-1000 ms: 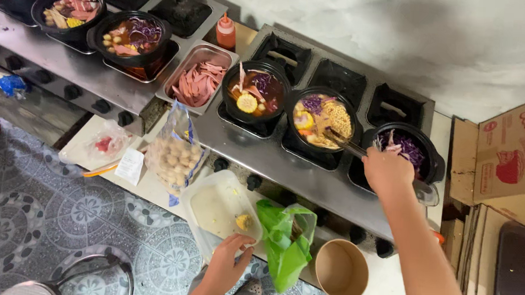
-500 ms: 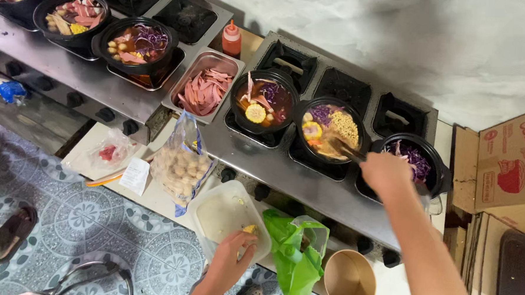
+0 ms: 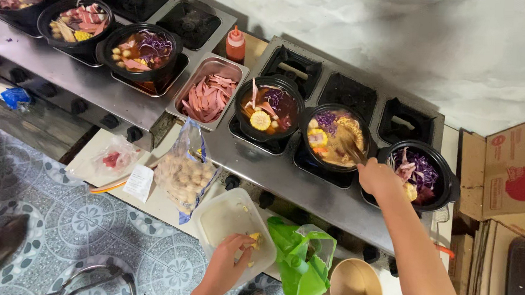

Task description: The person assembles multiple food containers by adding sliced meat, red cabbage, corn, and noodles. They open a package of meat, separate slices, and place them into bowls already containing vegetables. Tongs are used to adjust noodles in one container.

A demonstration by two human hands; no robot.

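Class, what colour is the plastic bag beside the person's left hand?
Bright green bag, clearest in the head view, right of the left hand.

A commercial food-stall kitchen is indicated: a long steel multi-burner stove, many black pots filled with soup, a steel tray of sliced ham, stacked cardboard boxes.

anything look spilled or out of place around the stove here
No spill shows. The odd bits: a clear bag of pale balls slumps open against the stove's front edge, and a green plastic bag sags beside the white tub that the left hand reaches into. The pots sit level on their burners.
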